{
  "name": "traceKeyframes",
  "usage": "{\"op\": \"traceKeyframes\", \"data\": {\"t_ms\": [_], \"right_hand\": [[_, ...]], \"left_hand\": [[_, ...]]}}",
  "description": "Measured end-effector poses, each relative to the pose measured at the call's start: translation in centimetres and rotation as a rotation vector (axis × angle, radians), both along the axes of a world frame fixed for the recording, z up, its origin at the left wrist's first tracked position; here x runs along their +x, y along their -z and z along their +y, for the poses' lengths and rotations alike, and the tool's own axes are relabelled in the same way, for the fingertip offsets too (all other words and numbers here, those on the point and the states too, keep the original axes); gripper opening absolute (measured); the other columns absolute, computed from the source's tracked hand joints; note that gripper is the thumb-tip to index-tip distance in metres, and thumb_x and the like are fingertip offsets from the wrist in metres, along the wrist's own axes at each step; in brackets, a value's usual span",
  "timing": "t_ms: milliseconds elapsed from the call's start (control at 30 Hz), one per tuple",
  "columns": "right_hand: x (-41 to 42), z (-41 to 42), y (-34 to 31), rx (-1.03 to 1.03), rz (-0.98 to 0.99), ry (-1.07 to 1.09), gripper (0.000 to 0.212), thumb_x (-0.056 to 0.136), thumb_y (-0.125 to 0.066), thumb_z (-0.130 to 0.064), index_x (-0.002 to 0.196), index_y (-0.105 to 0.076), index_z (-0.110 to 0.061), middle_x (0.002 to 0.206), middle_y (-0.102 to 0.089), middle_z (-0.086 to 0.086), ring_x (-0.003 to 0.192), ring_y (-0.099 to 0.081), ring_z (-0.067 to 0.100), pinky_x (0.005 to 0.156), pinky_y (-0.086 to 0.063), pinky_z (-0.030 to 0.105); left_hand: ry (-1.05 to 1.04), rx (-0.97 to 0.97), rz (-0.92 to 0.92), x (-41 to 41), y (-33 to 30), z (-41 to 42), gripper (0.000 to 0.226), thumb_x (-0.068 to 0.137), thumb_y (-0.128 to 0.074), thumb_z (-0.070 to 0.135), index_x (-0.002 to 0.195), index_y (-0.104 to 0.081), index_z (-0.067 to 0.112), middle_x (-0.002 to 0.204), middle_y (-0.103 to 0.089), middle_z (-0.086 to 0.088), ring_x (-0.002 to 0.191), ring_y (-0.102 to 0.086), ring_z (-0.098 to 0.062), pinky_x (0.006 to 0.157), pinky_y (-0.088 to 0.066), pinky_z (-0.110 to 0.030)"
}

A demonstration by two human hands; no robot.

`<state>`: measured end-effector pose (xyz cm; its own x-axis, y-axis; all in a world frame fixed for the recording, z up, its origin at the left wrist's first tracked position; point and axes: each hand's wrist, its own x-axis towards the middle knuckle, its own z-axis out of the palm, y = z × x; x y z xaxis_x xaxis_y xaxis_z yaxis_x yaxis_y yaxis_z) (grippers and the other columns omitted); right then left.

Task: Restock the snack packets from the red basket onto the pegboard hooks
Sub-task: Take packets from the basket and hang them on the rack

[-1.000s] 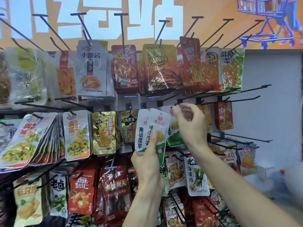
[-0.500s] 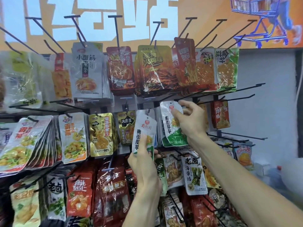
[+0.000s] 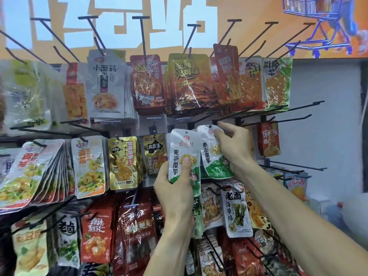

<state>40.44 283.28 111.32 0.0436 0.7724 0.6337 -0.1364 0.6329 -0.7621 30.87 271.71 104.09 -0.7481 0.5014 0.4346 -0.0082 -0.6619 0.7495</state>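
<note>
At the pegboard's centre, the right hand (image 3: 233, 148) pinches a white-green packet (image 3: 214, 152) by its top, seemingly to bring the hang-hole to the hook (image 3: 233, 116) at twelve o'clock. At nine o'clock, the left hand (image 3: 175, 186) grips spare packets (image 3: 183, 156), fingers wrapped round, ready for hanging.

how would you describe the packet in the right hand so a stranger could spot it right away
Start at the pegboard's middle row of hooks, just under the red and yellow packets. Near its centre the right hand pinches the top of a white-and-green packet at a hook tip. Unlike its twin, which the left hand grips from below, it tilts and has its hang hole at the hook.
</note>
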Motion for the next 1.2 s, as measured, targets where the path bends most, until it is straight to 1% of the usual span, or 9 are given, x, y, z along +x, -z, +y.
{"op": "traceKeyframes", "data": {"t_ms": [133,300,433,533,567,633,900,1067,1200], "right_hand": [[-0.8,0.8,-0.4,-0.013,-0.048,0.044,0.027,0.092,-0.076,-0.018,0.114,-0.065,-0.03,0.1,-0.071,0.001,0.086,-0.071,0.024,0.075,-0.062,0.05],[-0.6,0.8,1.0,0.103,-0.164,0.303,0.017,0.093,-0.074,-0.04,0.097,-0.071,-0.025,0.1,-0.071,-0.005,0.099,-0.066,0.017,0.088,-0.055,0.04],[0.1,-0.6,1.7,-0.001,0.186,-0.069,0.025,0.091,-0.078,-0.041,0.099,-0.07,-0.019,0.093,-0.078,-0.002,0.091,-0.075,0.017,0.078,-0.06,0.035],[0.4,0.0,1.0,-0.049,0.213,-0.099,0.021,0.09,-0.081,-0.019,0.105,-0.068,-0.012,0.091,-0.077,0.005,0.088,-0.075,0.021,0.074,-0.06,0.032],[0.6,0.2,0.6,-0.062,0.21,-0.112,0.021,0.09,-0.082,-0.017,0.105,-0.068,-0.011,0.089,-0.077,0.006,0.086,-0.075,0.02,0.076,-0.061,0.035],[1.0,0.6,0.1,-0.066,0.183,-0.138,0.022,0.088,-0.083,-0.017,0.105,-0.069,-0.013,0.085,-0.077,0.004,0.083,-0.075,0.02,0.078,-0.063,0.044],[0.5,1.2,-0.5,-0.035,0.131,-0.109,0.022,0.088,-0.083,-0.016,0.105,-0.069,-0.014,0.084,-0.078,-0.001,0.081,-0.076,0.012,0.073,-0.061,0.031],[-0.1,1.4,-0.8,-0.036,0.132,-0.088,0.018,0.088,-0.082,-0.013,0.098,-0.068,-0.017,0.074,-0.076,-0.007,0.072,-0.073,0.006,0.062,-0.058,0.021],[-1.3,2.1,-0.5,-0.093,0.111,-0.016,0.019,0.085,-0.084,-0.016,0.097,-0.069,-0.018,0.078,-0.076,-0.003,0.072,-0.072,0.01,0.064,-0.055,0.026]], "left_hand": [[0.034,-0.028,0.032,-0.3,-0.1,0.2,0.046,0.09,-0.083,0.04,0.13,-0.07,0.022,0.129,-0.072,0.01,0.129,-0.063,-0.015,0.114,-0.048,-0.044],[0.055,-0.078,0.099,0.1,-0.9,1.4,0.052,0.081,-0.088,0.048,0.123,-0.074,0.021,0.121,-0.077,0.007,0.12,-0.07,-0.018,0.107,-0.054,-0.048],[0.066,-0.146,0.209,1.0,-1.6,3.0,0.047,0.086,-0.086,0.045,0.124,-0.071,0.023,0.125,-0.071,0.022,0.121,-0.063,0.001,0.106,-0.049,-0.025],[0.111,-0.215,0.266,1.6,-2.4,3.7,0.06,0.085,-0.084,0.052,0.132,-0.07,0.017,0.123,-0.074,-0.003,0.119,-0.067,-0.019,0.109,-0.052,-0.04],[0.117,-0.236,0.277,1.4,-3.0,3.7,0.058,0.085,-0.081,0.057,0.128,-0.072,0.018,0.114,-0.07,0.018,0.108,-0.07,-0.024,0.103,-0.056,-0.043],[0.086,-0.219,0.287,0.8,-4.5,3.9,0.06,0.081,-0.078,0.068,0.116,-0.077,0.019,0.1,-0.074,0.017,0.094,-0.074,-0.025,0.093,-0.06,-0.052],[-0.117,-0.158,0.373,-0.3,-8.2,7.1,0.023,0.088,-0.085,0.04,0.097,-0.08,0.019,0.088,-0.077,0.01,0.084,-0.072,-0.001,0.07,-0.052,-0.016],[-0.261,-0.114,0.467,-0.2,-7.5,7.3,0.011,0.092,-0.08,0.036,0.087,-0.077,0.027,0.078,-0.076,0.012,0.081,-0.073,-0.004,0.082,-0.06,-0.031],[-0.442,-0.22,0.602,-0.2,-7.7,7.5,0.02,0.098,-0.073,0.036,0.099,-0.079,0.017,0.082,-0.072,0.012,0.074,-0.062,0.0,0.074,-0.046,-0.011]]}}
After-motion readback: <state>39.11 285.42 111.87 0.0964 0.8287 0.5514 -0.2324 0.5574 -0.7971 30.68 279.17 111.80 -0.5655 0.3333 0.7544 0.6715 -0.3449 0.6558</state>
